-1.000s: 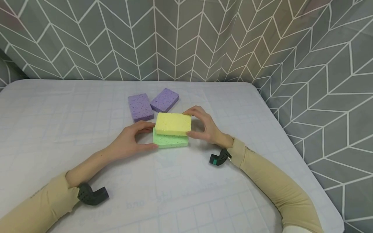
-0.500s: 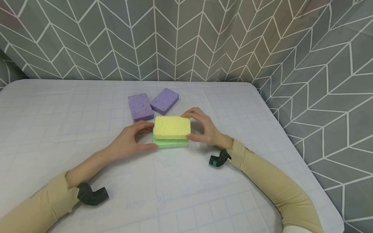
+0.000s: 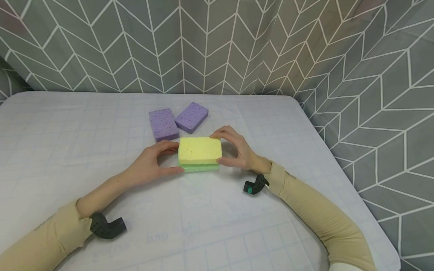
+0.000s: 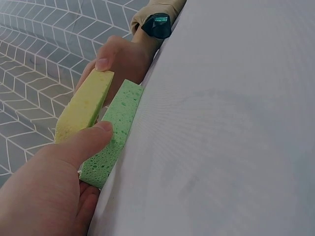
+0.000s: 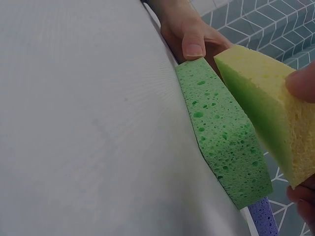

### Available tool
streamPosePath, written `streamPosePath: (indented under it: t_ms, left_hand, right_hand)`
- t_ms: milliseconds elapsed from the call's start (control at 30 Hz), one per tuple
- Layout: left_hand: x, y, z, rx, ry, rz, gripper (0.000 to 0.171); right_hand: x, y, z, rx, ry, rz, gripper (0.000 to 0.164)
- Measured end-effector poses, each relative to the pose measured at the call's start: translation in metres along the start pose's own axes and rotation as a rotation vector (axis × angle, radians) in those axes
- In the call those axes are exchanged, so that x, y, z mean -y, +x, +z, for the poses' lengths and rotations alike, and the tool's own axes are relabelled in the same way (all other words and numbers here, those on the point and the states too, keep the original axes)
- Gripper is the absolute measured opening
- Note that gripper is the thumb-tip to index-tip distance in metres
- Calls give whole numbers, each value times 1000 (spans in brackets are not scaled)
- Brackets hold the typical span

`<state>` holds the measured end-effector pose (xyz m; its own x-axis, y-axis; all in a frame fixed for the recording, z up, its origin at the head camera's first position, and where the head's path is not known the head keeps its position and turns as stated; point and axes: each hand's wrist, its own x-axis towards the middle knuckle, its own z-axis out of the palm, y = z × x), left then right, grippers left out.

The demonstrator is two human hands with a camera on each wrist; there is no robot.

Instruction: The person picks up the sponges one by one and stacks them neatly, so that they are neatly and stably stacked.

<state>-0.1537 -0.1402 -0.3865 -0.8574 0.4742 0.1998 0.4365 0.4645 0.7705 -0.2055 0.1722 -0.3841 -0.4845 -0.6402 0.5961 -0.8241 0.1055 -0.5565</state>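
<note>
My left hand [image 3: 150,163] holds the left end of a green sponge [image 3: 199,168] lying flat on the table, thumb at its near edge and fingers behind. From the right, my right hand [image 3: 241,150] pinches a yellow sponge [image 3: 200,150] between thumb and fingers. The yellow sponge is over the green one and hides most of its top in the head view. In the right wrist view a wedge of space shows between the yellow sponge [image 5: 261,83] and the green sponge [image 5: 221,137], widest toward the right hand's end.
Two purple sponges, a left one [image 3: 164,124] and a right one [image 3: 192,117], lie on the table just behind. A white cloth with faint grid lines covers the table [image 3: 203,226]. Grey patterned curtain [image 3: 193,45] hangs behind and to the right.
My right hand has brought the yellow sponge nearer to me and lower, so it covers more of the green sponge. The left hand and green sponge have stayed put.
</note>
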Motion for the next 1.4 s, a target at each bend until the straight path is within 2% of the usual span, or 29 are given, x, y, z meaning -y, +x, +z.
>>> streamPosePath:
  t_ms: [400,1400]
  left_hand:
    - [1,1,0,0,-6,-6,73]
    - [1,1,-1,2,-24,-17,77]
  right_hand:
    - [0,2,2,33,-5,-24,62]
    - [-1,1,1,91,-8,19,60]
